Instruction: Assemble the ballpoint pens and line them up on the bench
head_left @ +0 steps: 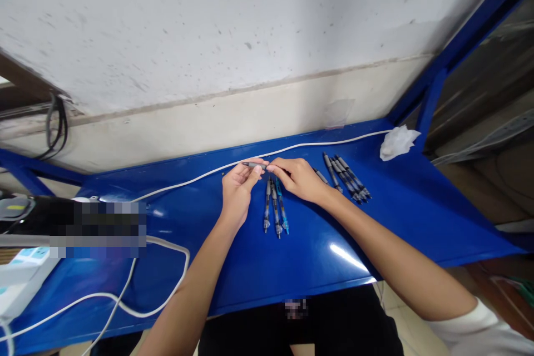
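Between my two hands, above the blue table, lies a pen [254, 164] with a dark grey grip, held roughly level. My left hand [241, 182] pinches its grip between thumb and fingers. The fingertips of my right hand [297, 177] are closed at the pen's other end, which they hide. Just below the hands, three pens [274, 208] lie side by side on the table, one of them with blue parts. Right of my right wrist rests a group of several grey-gripped pens [348, 177], and another pen [320, 176] is partly covered by that hand.
A white cable [200, 177] runs along the back of the blue table [292, 272]. Crumpled white tissue [398, 142] sits at the back right. At the left are a white box [31, 278], a dark device [41, 214] and looping white cable [186, 258]. A wall rises behind.
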A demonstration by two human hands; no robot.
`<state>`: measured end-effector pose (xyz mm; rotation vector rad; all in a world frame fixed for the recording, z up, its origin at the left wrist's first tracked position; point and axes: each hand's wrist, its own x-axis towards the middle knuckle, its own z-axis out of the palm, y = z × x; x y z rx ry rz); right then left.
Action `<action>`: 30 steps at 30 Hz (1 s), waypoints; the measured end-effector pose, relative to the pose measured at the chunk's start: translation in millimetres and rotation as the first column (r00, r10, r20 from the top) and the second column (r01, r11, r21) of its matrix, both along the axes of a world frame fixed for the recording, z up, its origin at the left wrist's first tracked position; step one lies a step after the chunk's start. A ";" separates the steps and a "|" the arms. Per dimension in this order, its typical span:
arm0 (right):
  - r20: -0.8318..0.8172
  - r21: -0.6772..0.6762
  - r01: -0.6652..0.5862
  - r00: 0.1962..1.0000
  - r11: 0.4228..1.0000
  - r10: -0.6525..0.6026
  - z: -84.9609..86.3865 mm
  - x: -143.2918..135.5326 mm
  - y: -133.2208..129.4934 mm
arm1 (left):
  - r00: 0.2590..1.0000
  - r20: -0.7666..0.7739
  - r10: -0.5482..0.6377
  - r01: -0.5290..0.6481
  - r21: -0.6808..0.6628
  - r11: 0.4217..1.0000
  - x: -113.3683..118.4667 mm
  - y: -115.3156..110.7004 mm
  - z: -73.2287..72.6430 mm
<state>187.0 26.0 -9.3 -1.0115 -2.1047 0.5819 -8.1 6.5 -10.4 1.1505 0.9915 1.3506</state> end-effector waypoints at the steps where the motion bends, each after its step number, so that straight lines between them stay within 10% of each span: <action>1: -0.035 -0.029 -0.005 0.999 1.000 0.004 0.3 -0.4 0.1 | 1.000 0.006 -0.001 0.001 0.001 1.000 0.3 -0.1 0.5; 23: -0.210 -0.141 -0.094 0.976 0.986 0.063 3.4 -2.7 -1.5 | 0.991 0.133 0.000 0.002 -0.008 1.000 1.9 0.5 5.3; 30: -0.675 -0.389 -0.099 0.707 0.916 -0.211 13.9 -6.0 1.4 | 0.997 0.082 0.009 -0.004 -0.060 0.998 -0.2 1.1 9.3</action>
